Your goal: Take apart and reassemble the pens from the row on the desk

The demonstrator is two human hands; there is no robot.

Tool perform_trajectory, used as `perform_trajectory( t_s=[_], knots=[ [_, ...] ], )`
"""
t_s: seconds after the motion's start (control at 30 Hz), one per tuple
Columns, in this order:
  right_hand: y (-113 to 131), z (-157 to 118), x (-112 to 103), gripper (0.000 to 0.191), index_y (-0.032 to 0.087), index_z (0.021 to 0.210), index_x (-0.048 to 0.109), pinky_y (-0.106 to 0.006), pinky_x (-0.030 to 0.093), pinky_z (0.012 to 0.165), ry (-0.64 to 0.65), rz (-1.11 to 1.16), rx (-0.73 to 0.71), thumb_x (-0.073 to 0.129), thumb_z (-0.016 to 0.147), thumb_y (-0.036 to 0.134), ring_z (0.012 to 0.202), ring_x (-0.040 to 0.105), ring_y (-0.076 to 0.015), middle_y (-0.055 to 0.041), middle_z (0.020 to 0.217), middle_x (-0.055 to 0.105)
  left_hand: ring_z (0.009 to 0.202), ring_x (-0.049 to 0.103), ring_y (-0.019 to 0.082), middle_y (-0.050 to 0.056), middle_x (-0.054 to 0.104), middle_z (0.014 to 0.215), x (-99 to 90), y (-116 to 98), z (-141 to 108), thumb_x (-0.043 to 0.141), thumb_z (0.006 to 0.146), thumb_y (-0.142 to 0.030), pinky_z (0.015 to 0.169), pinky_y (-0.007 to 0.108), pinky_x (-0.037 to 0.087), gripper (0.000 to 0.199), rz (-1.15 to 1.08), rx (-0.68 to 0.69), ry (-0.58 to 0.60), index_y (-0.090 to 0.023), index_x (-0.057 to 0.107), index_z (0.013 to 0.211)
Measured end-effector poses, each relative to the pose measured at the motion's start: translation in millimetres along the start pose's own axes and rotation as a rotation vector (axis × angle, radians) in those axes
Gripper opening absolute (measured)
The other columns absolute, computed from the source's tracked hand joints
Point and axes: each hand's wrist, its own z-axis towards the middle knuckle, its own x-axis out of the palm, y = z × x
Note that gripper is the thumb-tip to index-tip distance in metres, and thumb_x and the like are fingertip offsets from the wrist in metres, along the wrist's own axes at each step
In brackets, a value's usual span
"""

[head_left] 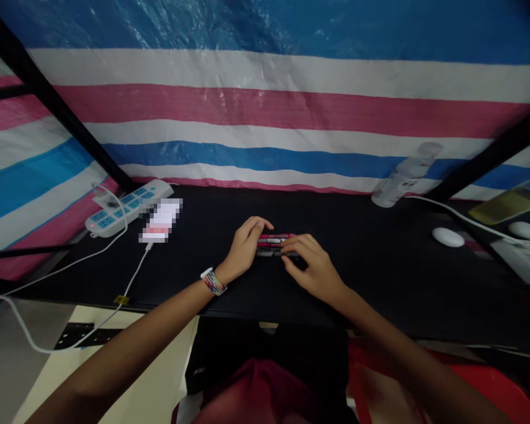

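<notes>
Several slim pens (274, 240), red, silver and dark, lie side by side across the black tabletop (247, 206). My left hand (246, 244) curls round their left ends, its fingers reaching along the far side. From the right, my right hand (311, 262) has its fingertips on the right part of the row, with the thumb by the nearest dark pen (265, 253). The fingers hide both ends of the row, so I cannot tell how many pens there are. A colourful woven band (214, 281) circles my left wrist.
At the left are a power strip (132, 206) and a lit phone (161, 221) on a white cable (135, 274). A clear bottle (406, 175) stands at the back right. Nearer lies a white oval object (448, 237). Striped sheeting (265, 112) hangs behind the table.
</notes>
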Motion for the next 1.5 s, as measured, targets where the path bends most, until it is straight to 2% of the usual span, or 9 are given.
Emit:
perform_trajectory(
  t_s=[0.07,0.13,0.23,0.33,0.53,0.67,0.87,1.23,1.5],
  knots=[
    [-13,14,-4,0.011,0.024,0.105,0.076,-0.042,0.057,0.085,-0.062,0.031,0.072,0.065,0.105,0.021,0.091,0.072,-0.026,-0.0068,0.096,0.08,0.095,0.071,0.022,0.006,0.077,0.097,-3.1,-7,6,0.046,0.117,-0.039,0.093,0.037,0.052,0.04,0.098,0.088,0.123,-0.021,0.075,0.096],
    [-30,31,-7,0.012,0.024,0.104,0.08,-0.042,0.055,0.085,-0.104,0.056,0.149,0.068,0.103,0.026,0.09,0.071,-0.0261,-0.0064,0.096,0.082,0.092,0.072,0.022,0.005,0.079,0.098,-6.1,-8,18,0.061,0.112,-0.038,0.089,0.036,0.052,0.023,0.188,0.141,0.196,-0.021,0.076,0.106],
    [-56,58,-6,0.015,0.025,0.102,0.085,-0.04,0.054,0.082,-0.111,0.176,0.295,0.073,0.099,0.035,0.088,0.072,-0.0249,-0.0064,0.098,0.083,0.092,0.073,0.02,0.005,0.08,0.1,-10.6,4,42,0.065,0.11,-0.029,0.088,0.034,0.055,0.015,0.202,0.211,0.143,-0.02,0.077,0.11],
    [-78,78,-4,0.018,0.023,0.091,0.086,-0.037,0.049,0.073,-0.083,0.239,0.416,0.082,0.09,0.041,0.073,0.064,-0.0204,-0.0049,0.081,0.078,0.102,0.074,0.022,0.007,0.08,0.11,-15.6,26,63,0.069,0.106,-0.022,0.094,0.036,0.055,0.011,0.254,0.241,0.095,-0.02,0.079,0.111],
    [-104,84,7,0.03,0.02,0.097,0.087,-0.033,0.048,0.063,-0.049,0.704,0.624,0.087,0.08,0.045,0.068,0.062,-0.0167,-0.0069,0.082,0.079,0.098,0.072,0.021,0.007,0.08,0.108,-22.6,55,76,0.072,0.102,-0.017,0.09,0.035,0.054,0.015,0.285,0.186,0.069,-0.021,0.081,0.113],
    [-111,75,15,0.031,0.02,0.095,0.088,-0.033,0.049,0.064,-0.085,0.76,0.657,0.092,0.077,0.045,0.067,0.061,-0.0158,-0.0064,0.08,0.078,0.094,0.07,0.021,0.007,0.081,0.105,-20.8,62,82,0.073,0.1,-0.024,0.086,0.034,0.052,0.012,0.22,0.095,0.111,-0.02,0.083,0.106],
    [-117,73,15,0.025,0.022,0.092,0.09,-0.033,0.044,0.064,-0.108,0.765,0.638,0.09,0.077,0.041,0.066,0.055,-0.015,-0.0045,0.075,0.074,0.073,0.06,0.017,0.001,0.068,0.076,-15.2,72,92,0.074,0.095,-0.033,0.073,0.031,0.044,0.017,-0.02,-0.121,0.177,-0.017,0.08,0.094],
    [-116,75,14,0.028,0.02,0.092,0.089,-0.034,0.044,0.065,-0.109,0.819,0.696,0.093,0.072,0.039,0.068,0.056,-0.0153,-0.0061,0.078,0.075,0.07,0.06,0.016,0.001,0.068,0.075,-12.3,75,89,0.07,0.1,-0.035,0.07,0.031,0.043,0.021,0.084,-0.077,0.165,-0.018,0.082,0.098],
    [-117,78,13,0.03,0.018,0.086,0.083,-0.032,0.042,0.059,-0.16,0.952,0.767,0.095,0.067,0.038,0.061,0.056,-0.0134,-0.0037,0.071,0.071,0.08,0.066,0.017,0.007,0.078,0.1,-14.5,72,82,0.073,0.102,-0.033,0.075,0.032,0.051,0.024,0.167,0.101,0.077,-0.023,0.085,0.121]
  ],
)
